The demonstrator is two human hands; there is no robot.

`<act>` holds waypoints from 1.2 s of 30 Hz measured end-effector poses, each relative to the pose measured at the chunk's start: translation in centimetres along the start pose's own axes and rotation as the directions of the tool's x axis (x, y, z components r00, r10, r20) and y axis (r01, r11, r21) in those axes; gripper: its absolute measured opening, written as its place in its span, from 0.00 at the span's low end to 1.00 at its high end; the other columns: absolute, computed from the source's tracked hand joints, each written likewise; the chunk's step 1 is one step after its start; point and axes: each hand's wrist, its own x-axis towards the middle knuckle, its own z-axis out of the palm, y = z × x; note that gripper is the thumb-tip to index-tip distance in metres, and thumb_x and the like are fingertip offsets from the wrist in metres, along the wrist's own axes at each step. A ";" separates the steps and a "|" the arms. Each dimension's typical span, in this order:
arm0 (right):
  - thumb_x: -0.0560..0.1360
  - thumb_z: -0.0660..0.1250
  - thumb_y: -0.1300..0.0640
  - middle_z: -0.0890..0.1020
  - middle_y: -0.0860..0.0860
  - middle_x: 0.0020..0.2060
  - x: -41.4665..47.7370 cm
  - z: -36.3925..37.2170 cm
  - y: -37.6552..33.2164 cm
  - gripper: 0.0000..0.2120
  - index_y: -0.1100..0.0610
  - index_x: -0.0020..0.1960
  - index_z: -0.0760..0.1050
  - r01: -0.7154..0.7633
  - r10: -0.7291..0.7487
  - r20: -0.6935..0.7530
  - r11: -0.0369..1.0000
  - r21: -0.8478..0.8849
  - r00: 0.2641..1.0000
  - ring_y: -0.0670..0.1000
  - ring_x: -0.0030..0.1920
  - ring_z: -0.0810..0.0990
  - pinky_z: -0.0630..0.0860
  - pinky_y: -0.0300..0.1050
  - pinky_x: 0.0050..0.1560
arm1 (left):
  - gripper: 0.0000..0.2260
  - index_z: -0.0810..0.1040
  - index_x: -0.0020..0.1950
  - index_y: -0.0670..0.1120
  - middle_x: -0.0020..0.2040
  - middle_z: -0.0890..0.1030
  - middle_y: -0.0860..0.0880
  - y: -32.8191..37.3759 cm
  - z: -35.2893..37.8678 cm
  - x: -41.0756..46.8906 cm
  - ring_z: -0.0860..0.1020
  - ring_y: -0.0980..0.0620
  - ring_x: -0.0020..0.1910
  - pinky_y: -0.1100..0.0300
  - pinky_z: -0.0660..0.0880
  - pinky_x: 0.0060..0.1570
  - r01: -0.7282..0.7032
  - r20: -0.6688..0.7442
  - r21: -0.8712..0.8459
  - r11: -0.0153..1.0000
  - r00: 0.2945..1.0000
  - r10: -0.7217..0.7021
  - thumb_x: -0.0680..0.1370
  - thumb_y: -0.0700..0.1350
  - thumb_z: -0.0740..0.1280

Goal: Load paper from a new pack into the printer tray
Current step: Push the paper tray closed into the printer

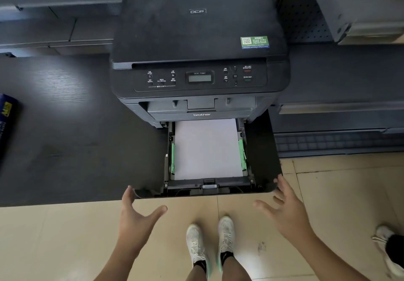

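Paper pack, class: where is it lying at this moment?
In the head view, the paper pack lies at the far left edge of the dark table, well left of the printer and its open tray.

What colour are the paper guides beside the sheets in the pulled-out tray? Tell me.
Green, one paper guide on each side of the white paper; clearest in the head view.

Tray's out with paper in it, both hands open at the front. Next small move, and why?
Probably bring both hands onto the tray front and push it into the printer. White paper already lies flat between the green guides, and the left hand and right hand are open and empty at the tray's two corners. Whether they touch it yet is unclear.
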 end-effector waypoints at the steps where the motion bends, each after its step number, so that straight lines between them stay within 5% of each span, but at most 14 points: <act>1: 0.65 0.81 0.52 0.71 0.48 0.72 0.0 0.6 0.2 0.49 0.52 0.78 0.58 -0.001 0.002 -0.027 0.999 0.040 1.000 0.52 0.68 0.74 0.71 0.46 0.67 | 0.44 0.58 0.77 0.50 0.70 0.71 0.51 -0.1 0.5 0.0 0.66 0.46 0.73 0.50 0.65 0.69 -0.002 -0.022 -0.001 1.000 1.000 0.002 0.68 0.46 0.80; 4: 0.67 0.79 0.55 0.79 0.48 0.65 0.2 2.1 0.6 0.36 0.53 0.72 0.71 0.046 -0.036 -0.094 0.993 0.106 0.995 0.49 0.65 0.78 0.72 0.43 0.66 | 0.35 0.64 0.73 0.51 0.59 0.74 0.55 0.1 1.6 0.4 0.71 0.45 0.69 0.49 0.69 0.65 -0.017 -0.027 -0.029 0.999 1.000 0.016 0.71 0.45 0.77; 10: 0.67 0.79 0.58 0.85 0.47 0.56 0.5 2.4 0.5 0.21 0.53 0.59 0.81 0.110 -0.091 -0.136 0.984 0.141 0.986 0.46 0.59 0.82 0.75 0.41 0.62 | 0.29 0.69 0.70 0.49 0.57 0.78 0.51 0.1 2.0 1.2 0.75 0.46 0.65 0.53 0.71 0.59 0.016 -0.073 -0.083 0.996 0.997 -0.022 0.72 0.43 0.77; 17: 0.69 0.77 0.62 0.86 0.48 0.54 3.8 2.4 -2.1 0.17 0.57 0.57 0.82 0.152 -0.122 -0.167 0.971 0.184 0.978 0.47 0.58 0.83 0.76 0.36 0.60 | 0.26 0.71 0.69 0.49 0.53 0.81 0.52 3.6 2.3 3.5 0.78 0.51 0.55 0.55 0.72 0.55 -0.019 -0.116 -0.103 0.994 0.993 0.007 0.73 0.43 0.75; 20: 0.70 0.76 0.60 0.86 0.50 0.53 6.3 2.4 -3.9 0.16 0.59 0.57 0.82 0.160 -0.135 -0.170 0.976 0.147 0.976 0.48 0.59 0.83 0.74 0.27 0.58 | 0.27 0.71 0.69 0.48 0.54 0.81 0.51 5.5 2.7 5.7 0.78 0.50 0.54 0.54 0.73 0.56 -0.026 -0.144 -0.099 0.995 0.990 0.011 0.72 0.45 0.76; 27: 0.73 0.73 0.58 0.86 0.55 0.49 12.2 2.8 -9.5 0.08 0.61 0.50 0.81 0.183 -0.173 -0.237 0.983 0.021 0.956 0.54 0.56 0.83 0.67 0.16 0.42 | 0.13 0.74 0.52 0.46 0.46 0.81 0.54 10.1 3.7 12.1 0.79 0.52 0.48 0.57 0.71 0.49 -0.158 -0.138 -0.027 0.987 0.979 0.153 0.73 0.46 0.75; 32: 0.74 0.72 0.57 0.85 0.55 0.54 15.0 3.2 -11.3 0.14 0.62 0.56 0.79 0.174 -0.163 -0.254 0.984 0.024 0.953 0.53 0.59 0.82 0.67 0.16 0.44 | 0.16 0.76 0.60 0.45 0.49 0.82 0.53 12.0 4.5 15.0 0.78 0.53 0.48 0.59 0.71 0.51 -0.179 -0.145 -0.031 0.983 0.974 0.173 0.74 0.44 0.74; 36: 0.75 0.71 0.54 0.85 0.54 0.53 15.1 3.7 -11.1 0.18 0.61 0.62 0.77 0.146 -0.139 -0.259 0.989 0.006 0.956 0.54 0.59 0.82 0.71 0.36 0.53 | 0.17 0.74 0.61 0.44 0.48 0.82 0.52 11.9 4.9 14.9 0.79 0.52 0.48 0.58 0.70 0.51 -0.170 -0.149 -0.066 0.983 0.976 0.159 0.75 0.43 0.73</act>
